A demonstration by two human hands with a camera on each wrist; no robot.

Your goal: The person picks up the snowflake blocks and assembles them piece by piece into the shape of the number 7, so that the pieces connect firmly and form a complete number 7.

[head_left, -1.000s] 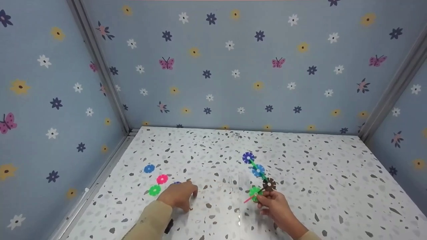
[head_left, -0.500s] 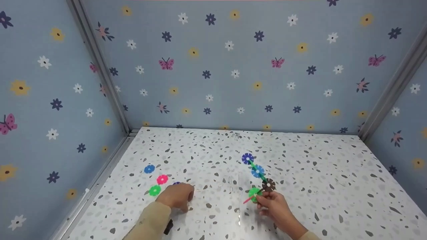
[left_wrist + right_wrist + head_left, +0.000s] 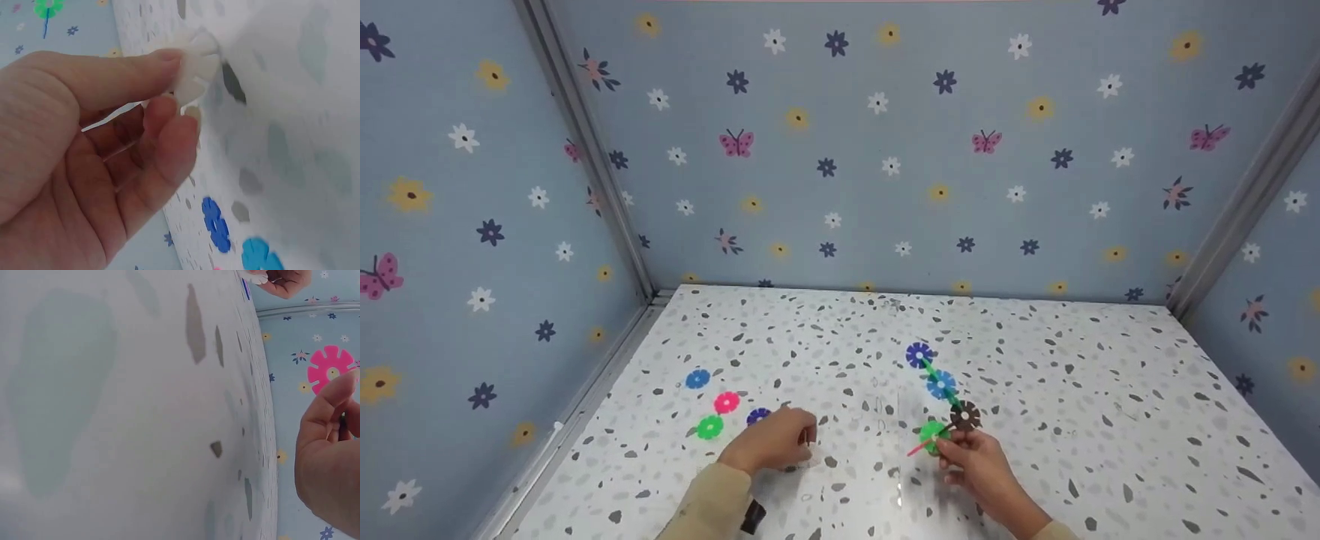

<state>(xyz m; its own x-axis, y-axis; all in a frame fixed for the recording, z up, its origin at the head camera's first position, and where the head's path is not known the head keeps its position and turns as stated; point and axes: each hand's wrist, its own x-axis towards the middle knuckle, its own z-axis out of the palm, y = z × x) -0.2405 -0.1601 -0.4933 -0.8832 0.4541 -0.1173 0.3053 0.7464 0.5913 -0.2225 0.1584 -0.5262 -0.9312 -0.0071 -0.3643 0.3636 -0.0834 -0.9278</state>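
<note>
My left hand [image 3: 774, 441] is low over the table's left half. In the left wrist view its thumb and fingertips pinch a white snowflake disc [image 3: 201, 66], close to the tabletop. My right hand [image 3: 986, 466] holds a chain of interlocked snowflake discs, gripping it near the green disc [image 3: 931, 433]. From there the chain runs away through a brown disc [image 3: 964, 415] and a light blue disc [image 3: 940, 385] to a dark blue disc [image 3: 919, 355]. A pink disc [image 3: 325, 367], seen edge-on in the head view, sticks out at the chain's near end.
Loose discs lie left of my left hand: blue [image 3: 697, 379], pink [image 3: 727, 402] and green [image 3: 710, 427]. A dark blue disc [image 3: 757, 415] is partly covered by that hand. Patterned panels [image 3: 855, 150] enclose the speckled table [image 3: 1035, 337] at the back and sides.
My left hand has shifted slightly to the right and lifted a little, uncovering more of the dark blue loose disc. My right hand and its chain stay nearly still.
</note>
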